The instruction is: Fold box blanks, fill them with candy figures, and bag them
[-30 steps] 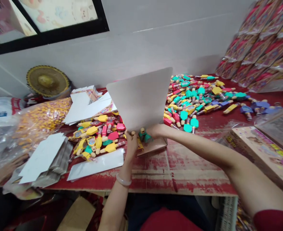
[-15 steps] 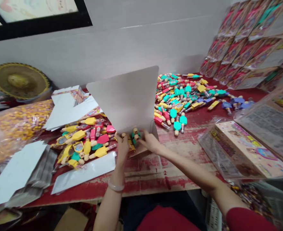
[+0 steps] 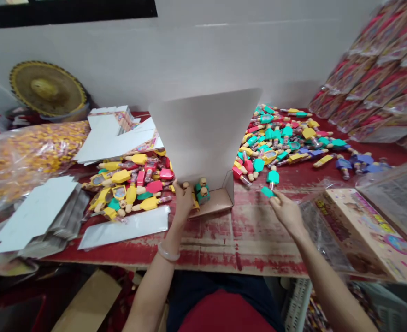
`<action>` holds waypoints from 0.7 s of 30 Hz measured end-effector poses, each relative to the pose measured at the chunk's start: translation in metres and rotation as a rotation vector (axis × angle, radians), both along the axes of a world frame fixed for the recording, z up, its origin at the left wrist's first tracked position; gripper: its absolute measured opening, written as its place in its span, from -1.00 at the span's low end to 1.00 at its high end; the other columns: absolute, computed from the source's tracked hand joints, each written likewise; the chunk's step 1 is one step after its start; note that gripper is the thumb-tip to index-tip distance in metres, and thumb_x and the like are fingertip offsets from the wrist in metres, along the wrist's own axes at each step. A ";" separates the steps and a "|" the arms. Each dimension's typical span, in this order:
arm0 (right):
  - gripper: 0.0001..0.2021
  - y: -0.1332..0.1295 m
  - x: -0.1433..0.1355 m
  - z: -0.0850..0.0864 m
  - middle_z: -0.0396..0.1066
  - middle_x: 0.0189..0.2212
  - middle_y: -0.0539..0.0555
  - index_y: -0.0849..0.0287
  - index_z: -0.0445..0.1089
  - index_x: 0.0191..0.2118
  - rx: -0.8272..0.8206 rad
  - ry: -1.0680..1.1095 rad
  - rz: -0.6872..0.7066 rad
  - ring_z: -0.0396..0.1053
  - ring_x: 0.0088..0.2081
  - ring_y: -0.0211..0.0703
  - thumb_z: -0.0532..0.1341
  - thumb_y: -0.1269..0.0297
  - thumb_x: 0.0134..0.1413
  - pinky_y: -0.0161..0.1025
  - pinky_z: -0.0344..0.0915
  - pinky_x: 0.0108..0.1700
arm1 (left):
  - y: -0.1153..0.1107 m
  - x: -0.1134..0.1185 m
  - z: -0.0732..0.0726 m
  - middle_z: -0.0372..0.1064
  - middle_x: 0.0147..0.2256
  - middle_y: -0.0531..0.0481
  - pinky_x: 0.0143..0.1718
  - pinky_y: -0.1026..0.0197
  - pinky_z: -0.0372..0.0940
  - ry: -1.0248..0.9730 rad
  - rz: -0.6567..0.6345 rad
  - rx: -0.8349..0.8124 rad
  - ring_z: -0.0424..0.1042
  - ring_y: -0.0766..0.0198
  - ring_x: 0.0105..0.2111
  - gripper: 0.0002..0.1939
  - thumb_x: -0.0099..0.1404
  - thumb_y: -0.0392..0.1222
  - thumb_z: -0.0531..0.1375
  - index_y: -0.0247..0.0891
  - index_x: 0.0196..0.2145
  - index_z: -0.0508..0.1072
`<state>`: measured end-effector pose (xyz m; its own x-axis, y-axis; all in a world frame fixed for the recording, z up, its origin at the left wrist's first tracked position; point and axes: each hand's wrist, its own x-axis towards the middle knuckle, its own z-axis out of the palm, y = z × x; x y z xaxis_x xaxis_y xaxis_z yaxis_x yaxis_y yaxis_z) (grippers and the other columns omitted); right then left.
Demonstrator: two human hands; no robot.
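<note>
One open box (image 3: 221, 199); left hand (image 3: 183, 203) at left end, grip indeterminable; right hand (image 3: 288, 212) clamped on green paddle-shaped toy (image 3: 267, 192), right of box.

No words readable right now! Printed box (image 3: 372, 235) at right: yellow lettering on pale face, row of characters, too blurred to make out.

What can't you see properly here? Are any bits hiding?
In the head view:
Left end of the open box: partly hidden behind the left hand.
Far side of the raised lid: turned away.
One end of the green toy: covered by the right hand.
Small print on the printed box: too blurred.
Top of the stacked packages: cut off by the picture's edge.
</note>
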<state>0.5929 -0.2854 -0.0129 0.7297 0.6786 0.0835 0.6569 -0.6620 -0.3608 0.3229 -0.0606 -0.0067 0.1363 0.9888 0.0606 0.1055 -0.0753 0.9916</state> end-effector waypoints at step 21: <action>-0.69 0.089 -0.132 0.079 0.59 -0.07 0.17 0.12 0.51 0.09 -0.329 0.016 0.728 0.54 -0.04 -0.01 0.12 0.19 0.39 -0.28 0.25 -0.16 | -0.001 0.001 0.000 0.34 -0.11 -0.02 0.09 0.07 0.33 -0.003 0.004 -0.030 0.40 0.20 -0.06 -0.67 0.27 -0.26 0.13 -0.13 -0.01 0.18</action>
<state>0.4609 -0.1962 0.0665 0.0936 0.9731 -0.2106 0.9615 -0.1432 -0.2344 0.3236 -0.0615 -0.0063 0.1321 0.9908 0.0310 0.1024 -0.0447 0.9937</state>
